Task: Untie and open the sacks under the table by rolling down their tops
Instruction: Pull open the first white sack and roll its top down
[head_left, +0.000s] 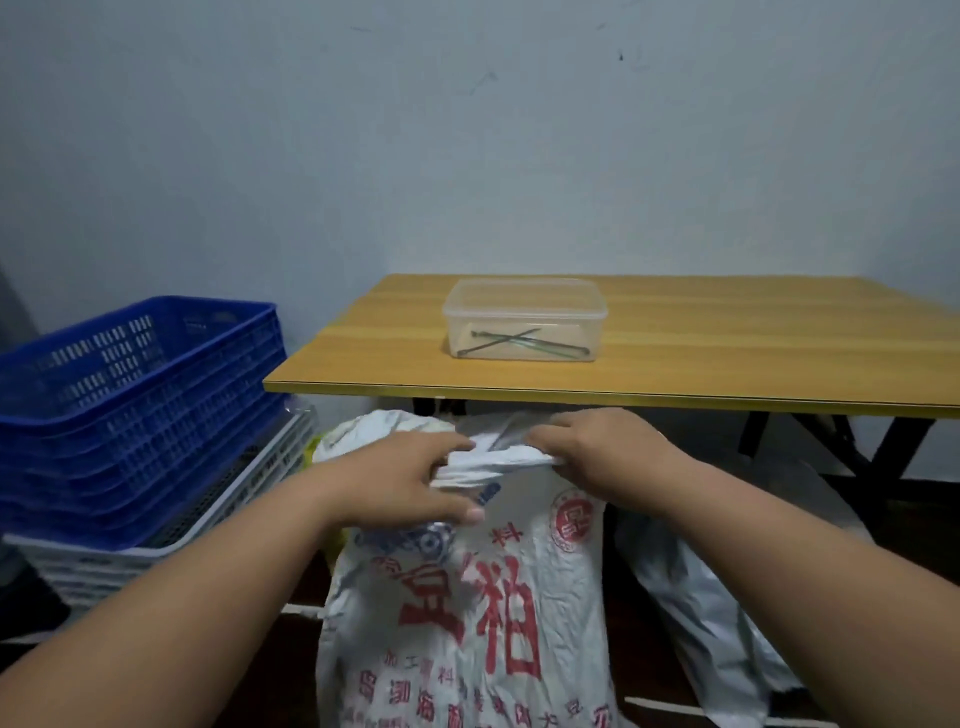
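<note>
A white woven sack (467, 613) with red and blue printed characters stands in front of the wooden table (675, 353), its top bunched into a twisted neck (493, 460). My left hand (410, 483) grips the neck from the left, thumb underneath. My right hand (602, 447) pinches the bunched top from the right. A second white sack (379, 428) shows behind the first, partly under the table edge. A plain grey-white sack (701, 613) lies slumped to the right on the floor.
A clear plastic box (524, 319) holding a few thin metal rods sits on the table. Stacked blue crates (130, 405) rest on white crates (104, 566) at the left. Black table legs (883, 452) stand at the right. A pale wall is behind.
</note>
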